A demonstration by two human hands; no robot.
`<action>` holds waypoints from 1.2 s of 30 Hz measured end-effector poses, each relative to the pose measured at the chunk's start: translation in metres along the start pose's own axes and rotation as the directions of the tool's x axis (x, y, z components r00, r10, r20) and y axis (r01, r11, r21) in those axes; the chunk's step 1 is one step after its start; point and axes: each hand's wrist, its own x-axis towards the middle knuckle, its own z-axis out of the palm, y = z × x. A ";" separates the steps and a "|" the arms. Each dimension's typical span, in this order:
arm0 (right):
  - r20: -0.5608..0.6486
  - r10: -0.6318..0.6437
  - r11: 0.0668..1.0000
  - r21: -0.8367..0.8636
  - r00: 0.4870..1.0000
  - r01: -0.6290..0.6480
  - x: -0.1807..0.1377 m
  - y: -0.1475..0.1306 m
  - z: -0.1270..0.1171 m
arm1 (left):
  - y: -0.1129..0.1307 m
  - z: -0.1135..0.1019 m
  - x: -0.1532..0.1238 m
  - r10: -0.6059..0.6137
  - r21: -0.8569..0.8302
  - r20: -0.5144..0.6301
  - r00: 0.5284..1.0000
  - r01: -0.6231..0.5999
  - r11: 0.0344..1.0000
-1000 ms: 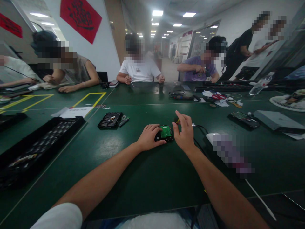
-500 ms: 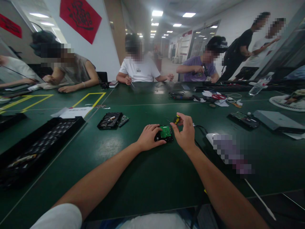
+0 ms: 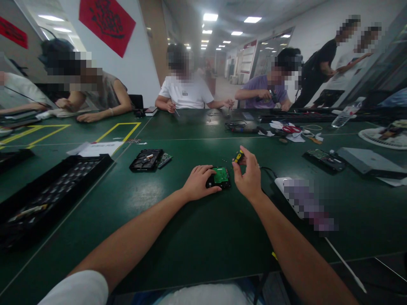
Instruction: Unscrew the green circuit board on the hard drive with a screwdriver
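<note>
Green tabletop (image 3: pixel 190 250) fills the near view, its edge just in front of the person's lap. Close on the left lies a long black tray (image 3: pixel 73 197); close on the right, a white device (image 3: pixel 281 186), partly blurred out. Between the two hands sits the drive (image 3: pixel 218 184), flat, its green board (image 3: pixel 221 174) facing up.

A slip looks the likeliest trouble: if the screwdriver (image 3: pixel 238 157) met the drive at a slant, or the left hand (image 3: pixel 200 182) let the drive turn, the tip could skid and scratch the board. A careless sweep of the right hand (image 3: pixel 248 176) could also scatter the tiny bits (image 3: pixel 224 160), perhaps screws, just past the drive's far edge.

The left hand is closed across the drive's left end, thumb along the near edge, fingers over the far side. The right hand pinches the screwdriver's handle between thumb and fingers, tilted and apart from the drive; its tip cannot be made out.

Farther off, a second drive (image 3: pixel 146 160) has a loose board (image 3: pixel 165 160) beside it on the left, and a third drive (image 3: pixel 324 160) lies near a grey box (image 3: pixel 370 160) on the right. Beyond sit a person in white (image 3: pixel 186 93) and a person in purple (image 3: pixel 275 89)
</note>
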 end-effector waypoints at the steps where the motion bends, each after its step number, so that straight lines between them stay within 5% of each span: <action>1: 0.016 0.002 1.000 0.026 1.000 -0.002 -0.001 0.001 0.001 | 0.000 0.000 0.000 0.002 0.001 0.000 1.000 -0.002 1.000; 36: 0.022 -0.032 0.998 -0.047 0.999 0.033 -0.006 -0.005 0.006 | 0.000 0.001 0.000 0.011 0.017 -0.004 1.000 -0.011 1.000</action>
